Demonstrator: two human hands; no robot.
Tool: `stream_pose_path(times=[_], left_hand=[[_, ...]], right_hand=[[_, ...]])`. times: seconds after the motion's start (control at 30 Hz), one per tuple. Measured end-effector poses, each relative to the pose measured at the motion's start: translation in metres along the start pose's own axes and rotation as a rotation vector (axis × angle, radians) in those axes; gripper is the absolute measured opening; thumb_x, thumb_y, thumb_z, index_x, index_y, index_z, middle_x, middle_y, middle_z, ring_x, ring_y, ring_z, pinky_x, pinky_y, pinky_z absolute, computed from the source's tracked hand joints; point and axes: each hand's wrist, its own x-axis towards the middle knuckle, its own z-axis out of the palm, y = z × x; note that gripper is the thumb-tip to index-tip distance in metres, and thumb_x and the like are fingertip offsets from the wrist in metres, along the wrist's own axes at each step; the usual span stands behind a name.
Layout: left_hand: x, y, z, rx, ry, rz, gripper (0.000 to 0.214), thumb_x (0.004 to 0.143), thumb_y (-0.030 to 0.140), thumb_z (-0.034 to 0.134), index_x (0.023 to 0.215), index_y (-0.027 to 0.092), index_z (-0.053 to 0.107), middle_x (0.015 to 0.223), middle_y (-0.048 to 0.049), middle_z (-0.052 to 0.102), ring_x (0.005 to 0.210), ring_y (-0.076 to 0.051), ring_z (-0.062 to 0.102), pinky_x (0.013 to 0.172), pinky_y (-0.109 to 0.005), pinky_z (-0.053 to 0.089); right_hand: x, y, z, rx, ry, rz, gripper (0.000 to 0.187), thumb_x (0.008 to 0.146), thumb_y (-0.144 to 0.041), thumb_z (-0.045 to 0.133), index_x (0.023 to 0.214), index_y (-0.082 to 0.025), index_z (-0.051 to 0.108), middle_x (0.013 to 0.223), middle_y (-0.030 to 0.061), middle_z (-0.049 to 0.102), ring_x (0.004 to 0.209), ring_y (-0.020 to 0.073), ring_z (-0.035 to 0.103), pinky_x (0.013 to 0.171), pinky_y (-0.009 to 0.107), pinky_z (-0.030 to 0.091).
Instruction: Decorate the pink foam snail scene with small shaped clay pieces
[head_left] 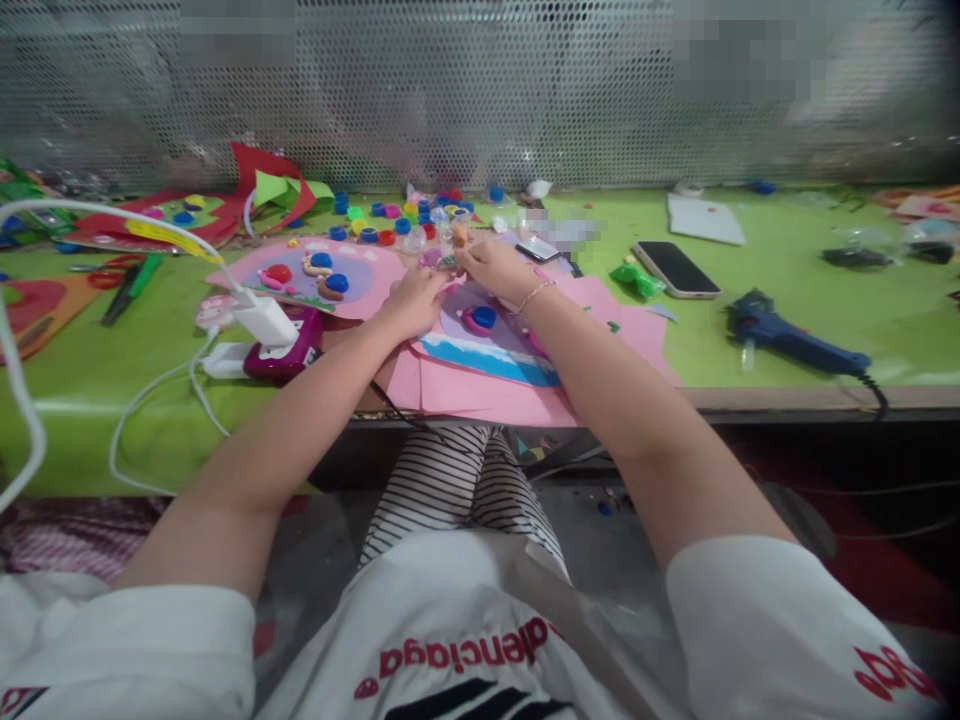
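My left hand point(416, 303) and my right hand point(499, 272) meet at the upper edge of a pink paper picture point(469, 355) with a purple middle and a blue-and-white band. Both hands have their fingers bent and close together; what lies between the fingertips is too small and blurred to name. On that picture sits a blue bottle cap point(484, 318) set in a pink clay-like piece. To its left lies another pink picture point(356, 300) bearing a red cap point(280, 273) and blue caps on clay-like bodies. My right forearm covers part of the nearer picture.
Several coloured caps point(386, 237) lie scattered behind my hands. At right are a phone point(679, 270), a green wrapper point(637, 279) and a blue glue gun point(799, 335). Scissors point(124, 285), a purple power adapter point(285, 350) and white cables point(154, 410) occupy the left. A perforated metal panel point(480, 100) stands behind.
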Motion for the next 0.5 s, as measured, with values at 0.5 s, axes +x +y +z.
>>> stream_pose_path(times=[0.5], left_hand=[[0.0012,-0.0018,0.0025,0.004,0.021,0.02,0.038,0.09,0.03,0.036,0.123,0.021,0.052,0.124,-0.0124,0.052,0.115,-0.029,0.045,0.088,-0.042,0.041]], right_hand=[[-0.0018,-0.0036,-0.0034,-0.01,-0.009,0.007,0.046,0.094,-0.035,0.031,0.079,-0.012,0.068,0.081,0.009,0.068,0.076,0.0162,0.06,0.071,0.026,0.04]])
